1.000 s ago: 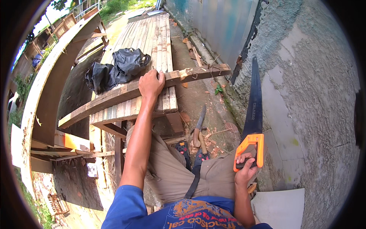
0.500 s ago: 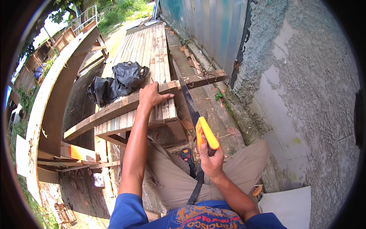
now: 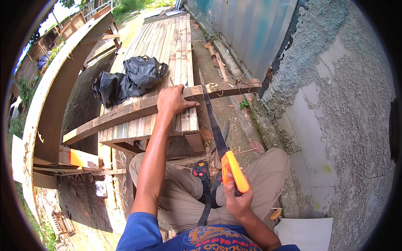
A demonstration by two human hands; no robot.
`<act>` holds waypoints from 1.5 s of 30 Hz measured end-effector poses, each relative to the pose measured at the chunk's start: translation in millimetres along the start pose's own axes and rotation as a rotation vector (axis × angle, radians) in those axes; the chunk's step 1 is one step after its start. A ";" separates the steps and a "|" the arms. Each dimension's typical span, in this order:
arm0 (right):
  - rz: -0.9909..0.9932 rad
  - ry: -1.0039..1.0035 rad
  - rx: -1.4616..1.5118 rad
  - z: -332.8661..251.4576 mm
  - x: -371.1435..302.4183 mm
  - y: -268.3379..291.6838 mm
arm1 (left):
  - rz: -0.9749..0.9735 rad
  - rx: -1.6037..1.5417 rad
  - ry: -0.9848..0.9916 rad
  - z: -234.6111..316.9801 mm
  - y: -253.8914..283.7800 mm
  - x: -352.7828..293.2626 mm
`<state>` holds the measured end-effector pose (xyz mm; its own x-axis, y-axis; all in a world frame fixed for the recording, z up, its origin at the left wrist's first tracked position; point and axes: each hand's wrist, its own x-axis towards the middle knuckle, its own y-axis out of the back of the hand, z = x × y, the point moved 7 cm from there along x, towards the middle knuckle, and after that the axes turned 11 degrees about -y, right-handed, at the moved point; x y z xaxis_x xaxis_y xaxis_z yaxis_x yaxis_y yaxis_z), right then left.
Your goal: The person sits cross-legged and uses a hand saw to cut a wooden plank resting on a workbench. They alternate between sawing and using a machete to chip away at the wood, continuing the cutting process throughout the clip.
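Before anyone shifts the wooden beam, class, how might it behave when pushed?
The beam would probably stay stiff, being thick timber. It may seesaw if an end is pressed, since both ends reach past the slatted bench. Its rough surface suggests little slipping.

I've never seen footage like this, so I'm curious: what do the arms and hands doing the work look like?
They're human. The left hand and right hand are bare, five-fingered and ungloved, and no cables show. The forearms are uncovered too, below short, plain blue sleeves.
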<state>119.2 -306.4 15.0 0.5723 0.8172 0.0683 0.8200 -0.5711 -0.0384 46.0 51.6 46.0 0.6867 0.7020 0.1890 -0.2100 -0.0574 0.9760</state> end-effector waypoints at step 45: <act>-0.017 -0.014 0.139 50.4 88.2 -44.1 | -0.018 -0.051 -0.023 2.2 0.6 5.6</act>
<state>133.9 -205.2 -27.5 0.5576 0.8283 0.0558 0.8222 -0.5417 -0.1748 51.2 54.0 47.9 0.7060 0.6863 0.1748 -0.2324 -0.0086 0.9726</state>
